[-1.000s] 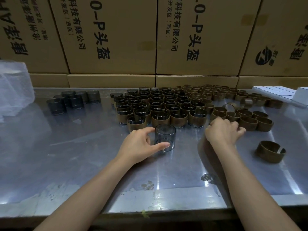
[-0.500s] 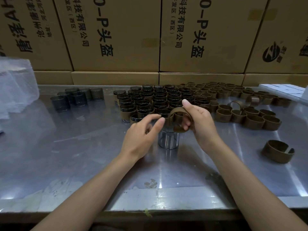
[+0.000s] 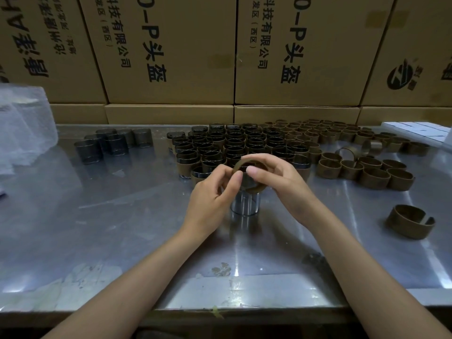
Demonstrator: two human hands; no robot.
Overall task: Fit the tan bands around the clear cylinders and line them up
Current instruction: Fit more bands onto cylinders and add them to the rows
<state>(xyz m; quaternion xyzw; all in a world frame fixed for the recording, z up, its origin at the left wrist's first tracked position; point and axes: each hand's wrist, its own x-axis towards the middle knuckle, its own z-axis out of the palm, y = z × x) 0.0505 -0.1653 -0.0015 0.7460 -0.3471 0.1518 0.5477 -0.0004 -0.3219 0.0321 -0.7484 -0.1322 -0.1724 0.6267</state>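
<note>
- Tan band: pinched by both hands, tilted over the top of the clear cylinder.
- Clear cylinder: upright on steel table, near front of banded cylinders.
- Left hand, right hand: fingers curled on band.
- Loose bands: right.

Pretty dim overall, kind of murky and brownish. The metal worktop picks up cool bluish glare, with bright streaks near the front edge and on the right side. The forearms throw soft shadows on it. Wide-angle lens bends the cardboard boxes outward toward the edges. Far rows are a bit soft and dark, and the corners lose detail.
</note>
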